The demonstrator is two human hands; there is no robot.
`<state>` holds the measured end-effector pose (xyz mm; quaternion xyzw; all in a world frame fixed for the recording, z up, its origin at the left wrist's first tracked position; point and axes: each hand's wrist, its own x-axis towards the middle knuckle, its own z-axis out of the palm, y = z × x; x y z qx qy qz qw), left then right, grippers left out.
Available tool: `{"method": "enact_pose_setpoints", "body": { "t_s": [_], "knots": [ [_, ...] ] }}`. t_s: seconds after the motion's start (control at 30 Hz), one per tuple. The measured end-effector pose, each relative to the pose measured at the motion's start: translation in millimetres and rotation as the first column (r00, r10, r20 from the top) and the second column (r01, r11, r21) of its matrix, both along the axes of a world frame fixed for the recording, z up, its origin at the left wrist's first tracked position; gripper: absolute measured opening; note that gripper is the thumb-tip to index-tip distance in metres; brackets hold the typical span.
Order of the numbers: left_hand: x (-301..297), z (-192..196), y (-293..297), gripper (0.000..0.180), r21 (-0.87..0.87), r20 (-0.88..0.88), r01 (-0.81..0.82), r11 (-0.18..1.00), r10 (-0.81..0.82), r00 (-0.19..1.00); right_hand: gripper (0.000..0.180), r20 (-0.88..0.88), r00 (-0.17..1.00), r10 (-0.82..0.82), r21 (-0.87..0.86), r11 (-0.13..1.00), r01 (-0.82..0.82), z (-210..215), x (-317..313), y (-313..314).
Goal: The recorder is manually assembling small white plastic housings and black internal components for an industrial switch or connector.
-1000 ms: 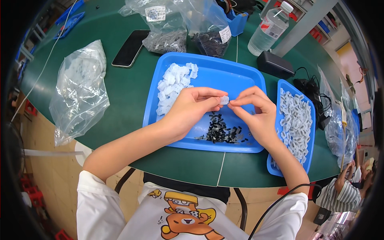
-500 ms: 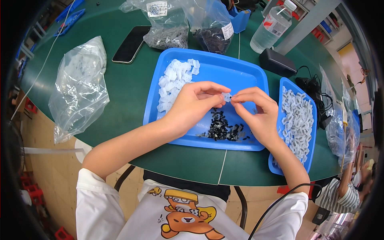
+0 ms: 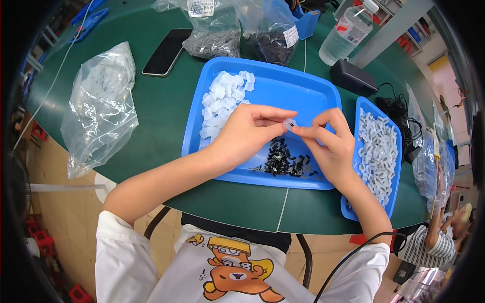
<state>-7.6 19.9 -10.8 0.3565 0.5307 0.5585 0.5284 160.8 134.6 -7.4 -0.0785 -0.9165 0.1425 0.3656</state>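
Over the blue tray (image 3: 303, 87), my left hand (image 3: 247, 129) pinches a small translucent white plastic piece (image 3: 289, 122) between thumb and forefinger. My right hand (image 3: 331, 144) meets it from the right, thumb and forefinger closed at a tiny black part (image 3: 292, 125) against the piece. Whether that part is seated in it cannot be made out. A heap of similar white pieces (image 3: 222, 93) fills the tray's left side, partly hidden by my left hand. Below my fingers lies a pile of small black parts (image 3: 278, 159).
To the right, a narrower blue tray (image 3: 359, 108) holds many whitish pieces (image 3: 378, 151). A clear plastic bag (image 3: 101, 106) and a phone (image 3: 165, 53) lie left. Bags of small parts (image 3: 270, 43), a water bottle (image 3: 348, 33) and a black box (image 3: 352, 78) stand behind. Another person (image 3: 429, 245) is far right.
The white piece has turned in my fingers, and its dark spot now faces up. My right fingers have bent and shifted slightly down beside it. The whole view has shifted a little.
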Motion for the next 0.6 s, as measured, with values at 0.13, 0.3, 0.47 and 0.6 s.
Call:
{"method": "enact_pose_setpoints", "body": {
  "t_s": [0.13,0.3,0.47,0.6],
  "knots": [
    [0.0,-1.7,0.0,0.030,0.021,-0.048,0.013,1.000,-0.012,0.999,0.026,0.006,0.999,0.048,0.125,0.991,-0.049,-0.3,0.5,3.4],
    [1.0,-1.6,-0.1,0.028,0.050,-0.091,0.030,0.998,-0.025,0.996,0.025,0.037,0.996,0.087,0.162,0.982,-0.092,0.9,1.0,5.4],
    [-0.3,-1.5,-0.5,0.027,0.044,-0.102,0.038,0.998,-0.033,0.994,0.026,0.105,0.989,0.102,0.208,0.971,-0.122,3.3,1.2,4.8],
    [-0.8,1.7,-0.8,0.026,0.021,-0.091,0.018,1.000,-0.016,0.996,0.030,0.099,0.990,0.103,0.307,0.943,-0.129,3.5,0.7,5.4]
  ]
}}
